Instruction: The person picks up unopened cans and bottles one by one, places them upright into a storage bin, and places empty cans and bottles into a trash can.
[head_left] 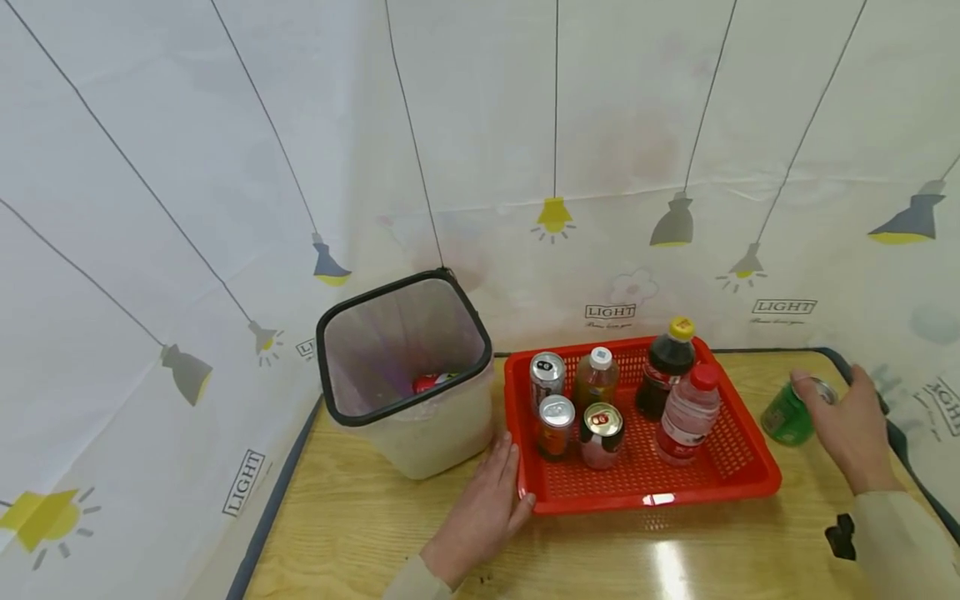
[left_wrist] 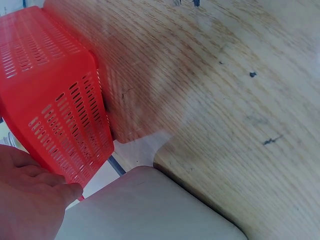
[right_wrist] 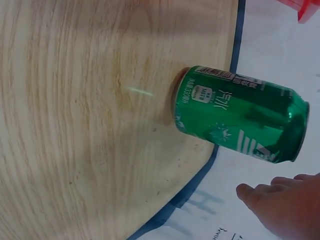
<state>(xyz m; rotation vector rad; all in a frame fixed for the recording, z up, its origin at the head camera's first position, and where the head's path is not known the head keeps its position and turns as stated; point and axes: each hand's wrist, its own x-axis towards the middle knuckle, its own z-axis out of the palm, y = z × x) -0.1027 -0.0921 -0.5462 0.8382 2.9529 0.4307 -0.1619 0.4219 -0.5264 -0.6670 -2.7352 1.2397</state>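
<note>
A red plastic basket (head_left: 600, 502) stands on the table and holds several drinks: cans such as a silver one (head_left: 553, 412), a juice bottle (head_left: 596, 382), a cola bottle (head_left: 666, 367) and a pink-liquid bottle (head_left: 686, 417). My left hand (head_left: 483, 512) rests against the basket's left side near the front corner, fingers extended. To the basket's right, a green soda can (head_left: 787, 417) stands upright on the table. Around its top my right hand (head_left: 855, 433) is spread. In the right wrist view, the fingers (right_wrist: 285, 192) show apart from the can (right_wrist: 242, 115).
Left of the basket stands a pale bin (head_left: 442, 433) with a black rim and a red item (head_left: 426, 382) inside. A white lamp-patterned sheet (head_left: 615, 125) rises behind the wooden table (head_left: 352, 517). A small black object (head_left: 842, 536) lies near the right sleeve.
</note>
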